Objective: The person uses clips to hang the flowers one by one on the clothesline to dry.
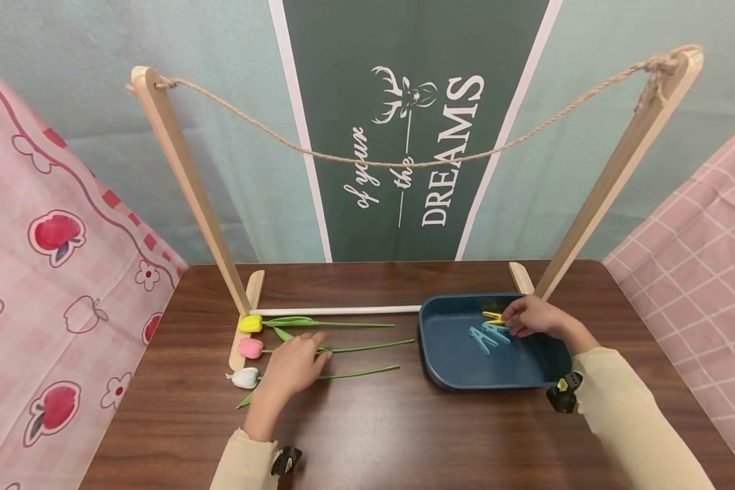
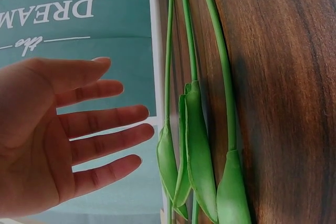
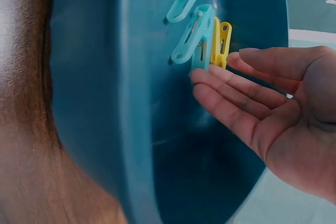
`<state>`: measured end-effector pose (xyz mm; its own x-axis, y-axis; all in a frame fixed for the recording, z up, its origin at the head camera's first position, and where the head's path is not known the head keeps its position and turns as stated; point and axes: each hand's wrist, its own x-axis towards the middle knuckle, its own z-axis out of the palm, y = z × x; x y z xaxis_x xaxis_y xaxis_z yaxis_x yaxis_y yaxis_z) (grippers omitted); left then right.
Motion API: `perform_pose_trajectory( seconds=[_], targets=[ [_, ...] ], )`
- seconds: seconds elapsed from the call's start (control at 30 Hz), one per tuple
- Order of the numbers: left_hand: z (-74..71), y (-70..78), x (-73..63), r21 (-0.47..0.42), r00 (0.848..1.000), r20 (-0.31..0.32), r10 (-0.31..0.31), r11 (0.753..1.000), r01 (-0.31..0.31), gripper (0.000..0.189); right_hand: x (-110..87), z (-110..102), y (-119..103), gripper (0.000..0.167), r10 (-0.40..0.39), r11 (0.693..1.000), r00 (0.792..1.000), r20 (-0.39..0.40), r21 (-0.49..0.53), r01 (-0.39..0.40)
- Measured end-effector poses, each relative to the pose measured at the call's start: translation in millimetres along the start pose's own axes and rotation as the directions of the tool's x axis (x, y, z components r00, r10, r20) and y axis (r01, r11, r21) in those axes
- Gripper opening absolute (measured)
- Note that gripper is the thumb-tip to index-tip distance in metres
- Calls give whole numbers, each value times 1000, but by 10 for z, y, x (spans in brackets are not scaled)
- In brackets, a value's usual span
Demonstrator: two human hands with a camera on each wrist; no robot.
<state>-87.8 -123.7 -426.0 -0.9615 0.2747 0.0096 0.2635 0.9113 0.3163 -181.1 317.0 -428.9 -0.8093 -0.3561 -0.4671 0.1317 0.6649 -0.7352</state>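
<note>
My left hand (image 1: 294, 364) hovers over the stems of artificial tulips lying on the table, fingers spread and relaxed, with nothing held. The yellow tulip (image 1: 251, 323), pink tulip (image 1: 251, 348) and white tulip (image 1: 243, 378) lie side by side, heads to the left; green leaves (image 2: 198, 145) show beside the hand in the left wrist view. Inside a dark blue tub (image 1: 465, 371), my right hand (image 1: 535, 316) has its fingertips at a yellow clothespin (image 3: 221, 43), the fingers fairly straight. Two light blue clothespins (image 3: 193, 35) lie next to it.
A twine rope (image 1: 380, 164) sags between two wooden posts (image 1: 186, 184) at the table's sides. A white rod (image 1: 343, 311) runs low between them, behind the tulips. Curtains hang at the back and both sides of the brown table (image 1: 392, 435).
</note>
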Motion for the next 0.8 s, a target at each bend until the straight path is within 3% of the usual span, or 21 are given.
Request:
perform_pose_trajectory(
  seconds=[0.8],
  targets=[
    [-53,-8,13,-30,1000,6,-12,999,12,34,-51,-38,-95,24,1,1000,1000,2,25,-1]
  ],
)
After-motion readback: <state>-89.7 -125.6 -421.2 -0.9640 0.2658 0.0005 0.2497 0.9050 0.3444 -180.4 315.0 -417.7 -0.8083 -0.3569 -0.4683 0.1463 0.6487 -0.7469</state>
